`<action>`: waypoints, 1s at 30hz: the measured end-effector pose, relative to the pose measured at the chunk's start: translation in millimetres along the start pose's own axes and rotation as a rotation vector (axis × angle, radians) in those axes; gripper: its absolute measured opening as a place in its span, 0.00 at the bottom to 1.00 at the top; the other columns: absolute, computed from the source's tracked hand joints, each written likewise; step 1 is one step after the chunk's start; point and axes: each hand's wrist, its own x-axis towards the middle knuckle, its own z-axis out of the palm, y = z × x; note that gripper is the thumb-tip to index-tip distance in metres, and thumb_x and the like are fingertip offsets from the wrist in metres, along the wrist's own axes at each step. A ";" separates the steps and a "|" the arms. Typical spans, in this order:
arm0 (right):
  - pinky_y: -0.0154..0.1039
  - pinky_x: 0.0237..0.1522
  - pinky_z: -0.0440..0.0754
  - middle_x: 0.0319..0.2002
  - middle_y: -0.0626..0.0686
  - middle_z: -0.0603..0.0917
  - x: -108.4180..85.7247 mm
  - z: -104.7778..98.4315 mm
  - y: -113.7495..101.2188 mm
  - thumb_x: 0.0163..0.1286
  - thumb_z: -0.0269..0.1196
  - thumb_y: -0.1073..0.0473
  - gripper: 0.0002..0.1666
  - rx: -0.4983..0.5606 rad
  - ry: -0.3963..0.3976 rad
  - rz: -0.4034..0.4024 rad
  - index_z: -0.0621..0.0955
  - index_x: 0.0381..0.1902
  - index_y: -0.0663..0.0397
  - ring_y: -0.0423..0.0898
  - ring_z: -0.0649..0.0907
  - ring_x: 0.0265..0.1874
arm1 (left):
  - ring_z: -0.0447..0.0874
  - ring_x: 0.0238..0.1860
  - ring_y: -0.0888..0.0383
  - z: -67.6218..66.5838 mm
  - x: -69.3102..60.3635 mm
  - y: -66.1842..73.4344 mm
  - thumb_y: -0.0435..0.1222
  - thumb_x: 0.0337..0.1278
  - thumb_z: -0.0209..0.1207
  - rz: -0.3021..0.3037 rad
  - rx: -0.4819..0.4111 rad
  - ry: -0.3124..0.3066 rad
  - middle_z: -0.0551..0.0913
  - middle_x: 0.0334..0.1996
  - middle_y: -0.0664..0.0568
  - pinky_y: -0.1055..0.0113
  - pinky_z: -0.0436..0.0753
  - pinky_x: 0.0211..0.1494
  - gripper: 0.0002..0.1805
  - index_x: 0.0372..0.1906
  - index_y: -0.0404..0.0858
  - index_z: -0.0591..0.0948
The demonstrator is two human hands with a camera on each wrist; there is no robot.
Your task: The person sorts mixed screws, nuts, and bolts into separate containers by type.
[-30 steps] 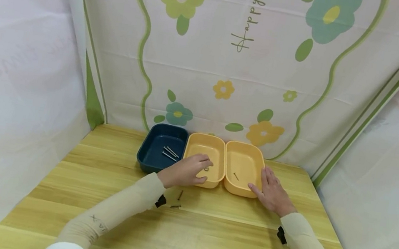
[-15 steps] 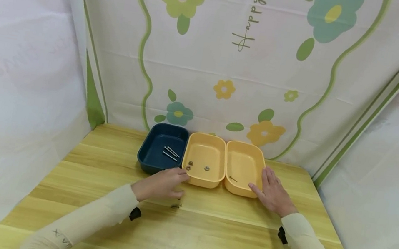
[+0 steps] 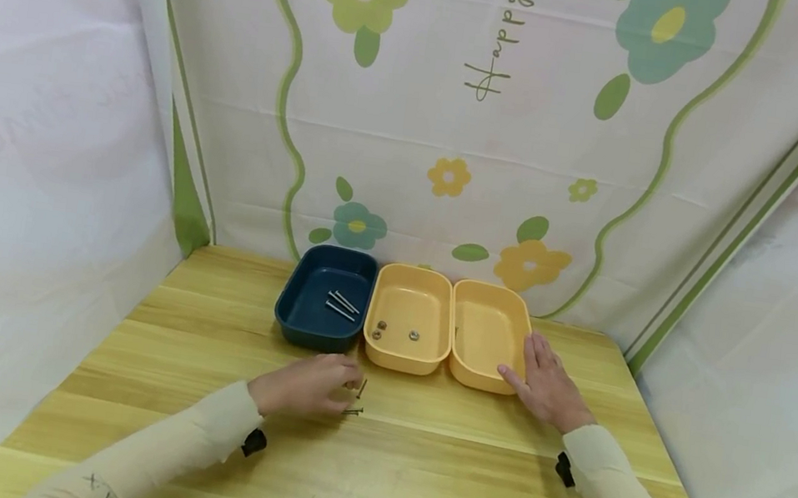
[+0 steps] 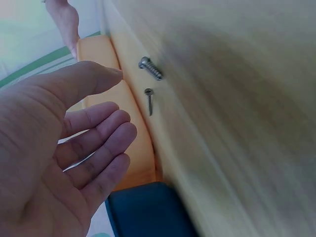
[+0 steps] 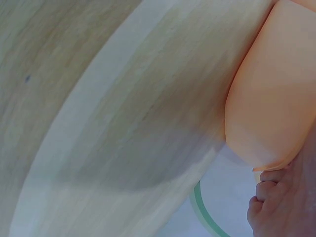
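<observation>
My left hand [image 3: 309, 384] is low over the table, beside a small dark screw [image 3: 361, 389] and what looks like a pair of screws [image 3: 352, 411]. In the left wrist view, nothing is between its thumb and loosely bent fingers; a thicker screw [image 4: 150, 68] and a thin screw [image 4: 149, 101] lie past the fingertips. My right hand [image 3: 547, 386] holds the right yellow box [image 3: 483, 380] at its front right corner, thumb over the rim and fingers along the outer side. The middle yellow box [image 3: 402, 362] contains three nuts [image 3: 413, 336].
A dark blue box [image 3: 311, 338] with several long silver screws [image 3: 342, 306] stands against the middle box's left side. All the boxes form a row at the back of the wooden table [image 3: 398, 484], before a flowered cloth [image 3: 399, 131]. Cloth sides flank the table.
My left hand has drawn back from over the middle box to the screws on the table. The screw inside the right box has shifted to its left wall. My right hand stays put.
</observation>
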 end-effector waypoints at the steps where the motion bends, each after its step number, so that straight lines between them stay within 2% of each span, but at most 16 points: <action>1: 0.72 0.80 0.52 0.83 0.77 0.45 0.1 0.1 0.4 0.83 0.46 0.31 0.58 0.001 -0.001 -0.003 0.47 0.82 0.78 0.74 0.49 0.83 | 0.82 0.43 0.63 1.0 0.1 -0.3 0.40 0.69 0.68 0.004 -0.008 0.000 0.87 0.44 0.54 0.67 0.87 0.50 0.08 0.47 0.42 0.86; 8: 0.72 0.80 0.51 0.83 0.76 0.44 0.0 0.1 0.9 0.83 0.46 0.30 0.58 0.008 -0.010 0.005 0.46 0.82 0.77 0.74 0.48 0.83 | 0.83 0.39 0.58 6.6 1.8 -1.4 0.36 0.67 0.69 0.046 -0.045 0.013 0.86 0.39 0.53 0.71 0.83 0.43 0.03 0.39 0.42 0.85; 13: 0.71 0.82 0.49 0.84 0.74 0.42 0.1 -0.4 0.2 0.83 0.45 0.30 0.58 0.011 -0.029 0.020 0.45 0.83 0.75 0.72 0.46 0.84 | 0.77 0.36 0.62 11.0 3.8 -4.7 0.34 0.66 0.70 0.078 -0.037 0.027 0.85 0.35 0.53 0.73 0.79 0.40 0.05 0.35 0.42 0.83; 20: 0.71 0.81 0.49 0.84 0.74 0.42 -1.1 -0.6 -0.1 0.83 0.46 0.31 0.58 0.018 -0.025 0.019 0.45 0.83 0.75 0.72 0.47 0.84 | 0.72 0.32 0.67 18.0 9.3 -8.9 0.35 0.64 0.71 0.078 -0.016 0.000 0.81 0.31 0.58 0.75 0.76 0.36 0.07 0.33 0.44 0.83; 27: 0.72 0.81 0.49 0.84 0.74 0.42 -1.7 -1.7 -0.7 0.84 0.46 0.31 0.57 0.021 -0.030 0.016 0.45 0.83 0.75 0.72 0.46 0.84 | 0.74 0.33 0.69 20.7 12.0 -8.2 0.34 0.65 0.71 0.085 -0.006 -0.014 0.83 0.32 0.59 0.76 0.80 0.39 0.04 0.34 0.44 0.86; 30: 0.72 0.81 0.50 0.84 0.75 0.43 -1.1 -2.4 -1.1 0.84 0.46 0.32 0.57 0.022 -0.023 0.014 0.45 0.83 0.76 0.73 0.47 0.84 | 0.75 0.32 0.69 20.5 13.5 -6.8 0.33 0.65 0.70 0.066 -0.016 -0.025 0.84 0.31 0.60 0.75 0.81 0.39 0.04 0.34 0.43 0.87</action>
